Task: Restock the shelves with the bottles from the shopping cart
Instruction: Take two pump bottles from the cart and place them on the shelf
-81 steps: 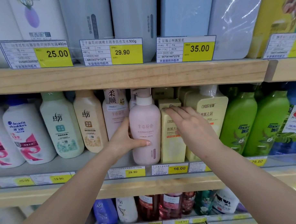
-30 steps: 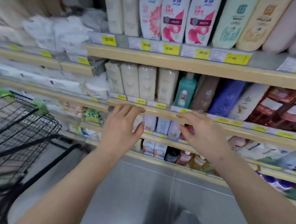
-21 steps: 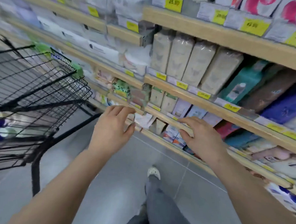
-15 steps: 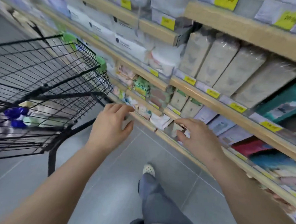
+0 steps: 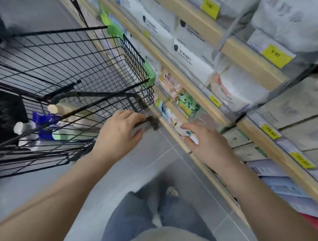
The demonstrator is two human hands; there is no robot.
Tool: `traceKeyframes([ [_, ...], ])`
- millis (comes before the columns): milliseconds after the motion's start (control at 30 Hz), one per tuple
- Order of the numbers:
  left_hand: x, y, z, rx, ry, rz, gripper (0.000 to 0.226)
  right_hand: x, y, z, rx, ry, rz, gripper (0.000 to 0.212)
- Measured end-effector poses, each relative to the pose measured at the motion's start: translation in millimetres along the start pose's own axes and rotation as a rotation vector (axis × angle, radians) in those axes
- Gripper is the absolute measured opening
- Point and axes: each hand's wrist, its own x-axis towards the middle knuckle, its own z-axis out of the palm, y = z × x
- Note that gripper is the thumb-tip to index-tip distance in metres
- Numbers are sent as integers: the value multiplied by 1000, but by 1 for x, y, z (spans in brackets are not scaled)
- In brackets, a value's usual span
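Observation:
A black wire shopping cart point(image 5: 95, 64) with green corner guards stands at the left, close to the shelves. In its lower part lie several bottles: a beige one point(image 5: 68, 109), a blue-capped one point(image 5: 44, 118) and a pale green one point(image 5: 67, 135). My left hand point(image 5: 118, 135) hovers empty by the cart's near right corner, fingers apart. My right hand point(image 5: 206, 141) hangs open over the lower shelf edge point(image 5: 174, 135), holding nothing.
Wooden shelves point(image 5: 247, 56) run diagonally along the right, packed with white tissue packs, boxes and yellow price tags point(image 5: 276, 54). Grey tiled floor point(image 5: 153, 161) lies between cart and shelves. My legs in jeans and a light shoe point(image 5: 172, 191) show below.
I have let go of the pink bottle on the shelf and turned left and down. The cart has come into view, and both empty hands have moved towards it.

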Motion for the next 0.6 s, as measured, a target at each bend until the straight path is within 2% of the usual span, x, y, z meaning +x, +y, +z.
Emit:
traceKeyframes([
  [133,28,-42,-17,5,5,-44,32,42,-33,6,27,2,-54,36],
  [367,83,-170,-54,-29,-44,-90,28,141,-131,42,86,50,-149,35],
  [500,102,-260,-65,-67,-148,-81,28,190,-191,73,108,-22,-108,36],
  [600,107,-316,-58,-52,-319,-122,38,221,-219,99,60,-84,-99,38],
])
